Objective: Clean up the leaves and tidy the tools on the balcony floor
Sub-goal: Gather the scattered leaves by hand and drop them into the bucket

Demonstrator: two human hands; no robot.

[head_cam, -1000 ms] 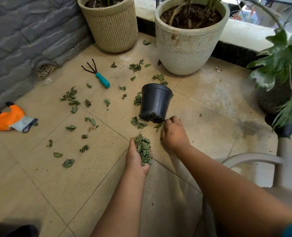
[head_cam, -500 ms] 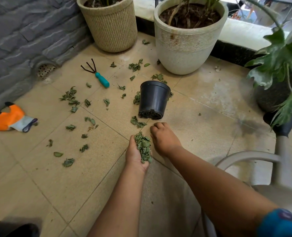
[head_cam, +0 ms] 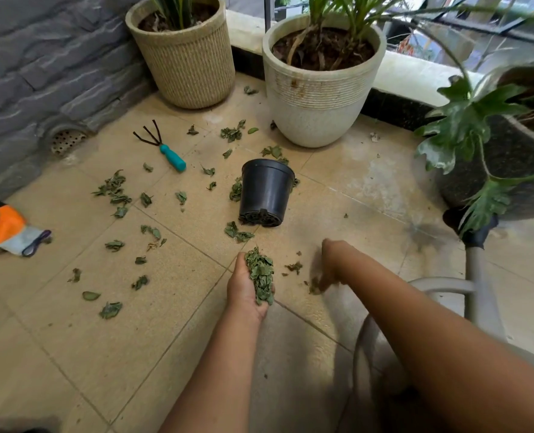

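Since half a second ago, right hand (head_cam: 329, 265) pulling away from the leaf pile toward the right of centre, now motion-blurred low over the tiled floor (head_cam: 72, 354), a few leaf scraps (head_cam: 294, 267) lying between the two hands. Fingers of that hand smeared by blur; whether spread or pinching, cannot tell. Left hand (head_cam: 247, 290) sitting palm up at centre frame, fingers loosely cupped round a heap of dried green leaves (head_cam: 261, 273).

Lying on its side just above the hands: a small black plastic nursery pot (head_cam: 265, 192), base toward the camera, leaves touching its left wall and scattered just below its base. Spreading across the left and centre of the floor: many loose leaves (head_cam: 112, 190), well apart from one another. Resting in the upper left of centre: a teal-handled hand rake (head_cam: 162, 145), prongs pointing to the upper left. Lying at the left edge: an orange and grey glove (head_cam: 5, 228).

Standing along the top: a woven beige planter (head_cam: 187, 57) at the left and a white ribbed planter (head_cam: 319, 89) at the middle, both holding soil and plants. Filling the right edge: a dark planter (head_cam: 509, 164) with broad lobed foliage. Showing at the lower right: a pale chair frame (head_cam: 475, 295). Set into the grey stone wall at upper left: a round drain grille (head_cam: 67, 140).
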